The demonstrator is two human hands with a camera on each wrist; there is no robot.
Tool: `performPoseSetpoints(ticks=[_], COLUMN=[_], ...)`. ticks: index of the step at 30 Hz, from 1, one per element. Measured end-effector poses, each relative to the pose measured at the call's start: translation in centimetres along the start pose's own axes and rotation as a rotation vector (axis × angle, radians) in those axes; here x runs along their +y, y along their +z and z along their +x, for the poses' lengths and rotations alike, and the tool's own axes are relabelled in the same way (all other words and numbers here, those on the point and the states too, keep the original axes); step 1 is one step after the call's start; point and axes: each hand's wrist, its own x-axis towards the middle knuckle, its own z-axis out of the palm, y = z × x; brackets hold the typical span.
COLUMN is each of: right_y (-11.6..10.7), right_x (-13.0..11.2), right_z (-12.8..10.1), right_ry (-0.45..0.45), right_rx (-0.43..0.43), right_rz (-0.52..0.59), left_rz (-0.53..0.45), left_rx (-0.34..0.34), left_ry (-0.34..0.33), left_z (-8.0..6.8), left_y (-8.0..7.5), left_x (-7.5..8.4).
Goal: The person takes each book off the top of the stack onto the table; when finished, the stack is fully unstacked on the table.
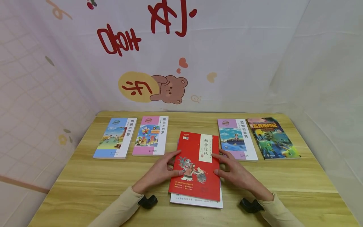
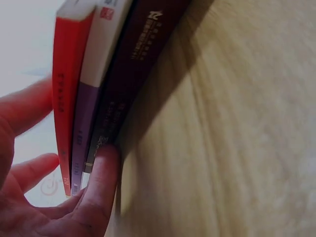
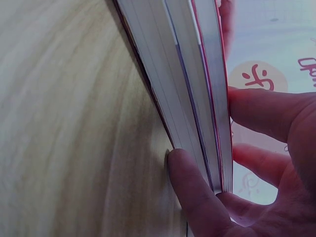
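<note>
**Red book [image 1: 195,165] tops a gripped stack of books [image 2: 94,74] at lower centre**

In the head view, the stack sits slightly right of lower centre, its red book uppermost and a white cover [image 1: 195,202] jutting out below. The left hand [image 1: 161,170] grips the stack's left side, fingers parted and bent around it; the right hand [image 1: 233,171] grips the right side likewise. The left wrist view shows a dark spine [image 2: 131,64] lowest, a fingertip against it.

On the wooden surface [image 1: 85,183], a blue-and-white book [image 1: 114,137] and a pink-and-white book [image 1: 150,135] lie left of centre. Right of centre lie a lake-scene book [image 1: 233,138] and a dark green book [image 1: 273,138], side by side.
</note>
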Motion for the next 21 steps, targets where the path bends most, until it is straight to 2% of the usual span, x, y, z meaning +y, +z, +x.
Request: performPoseSetpoints(ticks=[6,10,17,21], right_y=[-0.1,-0.1,0.1,0.0], right_x=[0.0,0.1,0.1,0.3], right_z=[-0.1,0.0,0.1,0.1], right_ry=[-0.004,-0.003,0.003,-0.01], right_rx=[0.002,-0.002,0.003,0.016], right_rz=[0.007,0.03,0.024,0.023], left_rz=[0.04,0.028,-0.075,-0.095], left_rx=[-0.015,-0.02,-0.063,-0.092], left_ry=[0.017,0.009,-0.038,-0.056], left_z=[-0.1,-0.1,-0.2,-0.3], left_y=[-0.2,-0.3,-0.8,-1.3], left_x=[-0.1,-0.1,-0.2,-0.1])
